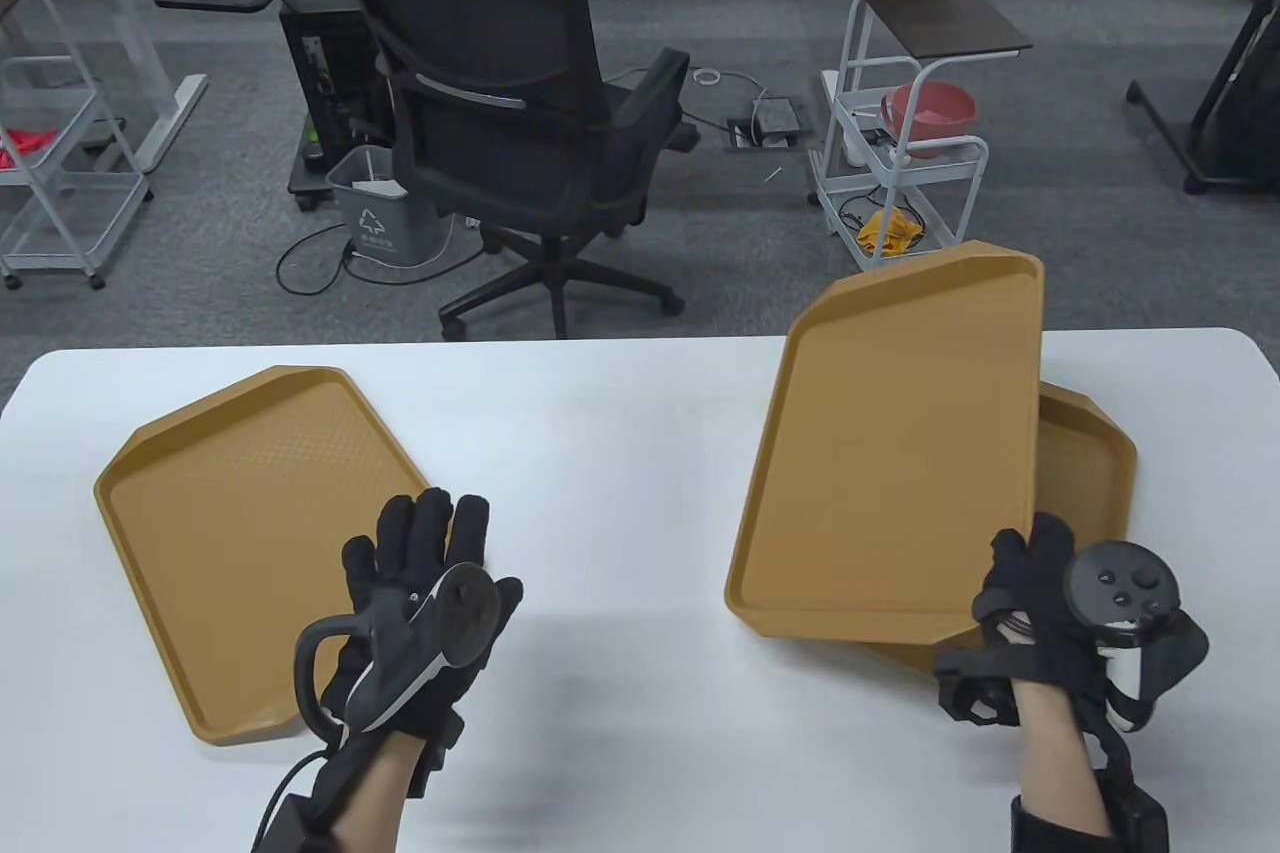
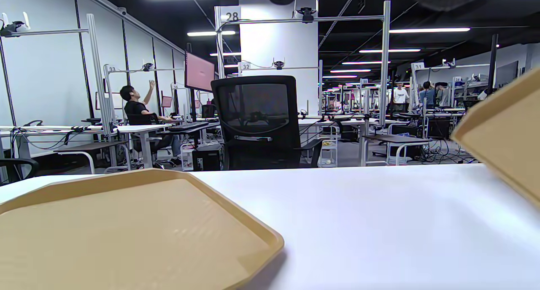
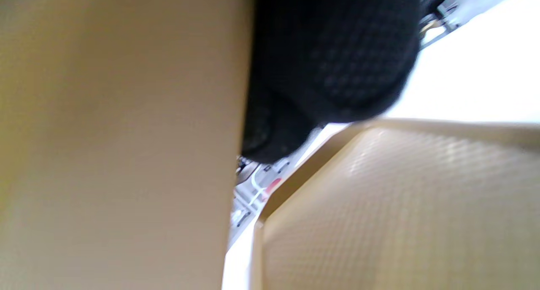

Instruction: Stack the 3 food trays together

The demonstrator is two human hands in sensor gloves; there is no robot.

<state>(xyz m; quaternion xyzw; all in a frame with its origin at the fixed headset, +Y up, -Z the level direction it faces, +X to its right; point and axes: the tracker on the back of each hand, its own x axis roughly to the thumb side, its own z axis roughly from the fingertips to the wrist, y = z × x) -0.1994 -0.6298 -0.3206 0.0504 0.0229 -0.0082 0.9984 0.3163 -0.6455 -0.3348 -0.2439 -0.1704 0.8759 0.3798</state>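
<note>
The right hand [image 1: 1040,613] grips the near right corner of a raised, tilted tray [image 1: 890,453] above a second tray [image 1: 1090,473] on the white surface [image 1: 620,453]. The left hand [image 1: 420,583], fingers spread, hovers at the right edge of a third tray [image 1: 230,533], far left. Background posts read 28 and 32.

Surface [image 1: 620,413]: three trays are carried. Left tray [image 1: 250,533]: laid flat at the left, with the left hand [image 1: 420,613] placed over its near right corner. Lifted tray [image 1: 890,453]: held tilted at the right, above the right tray [image 1: 1090,473], which is laid flat beneath it. Right hand [image 1: 1040,613]: positioned at the lifted tray's near right corner. Office chair [image 1: 520,113]: set beyond the far edge.
</note>
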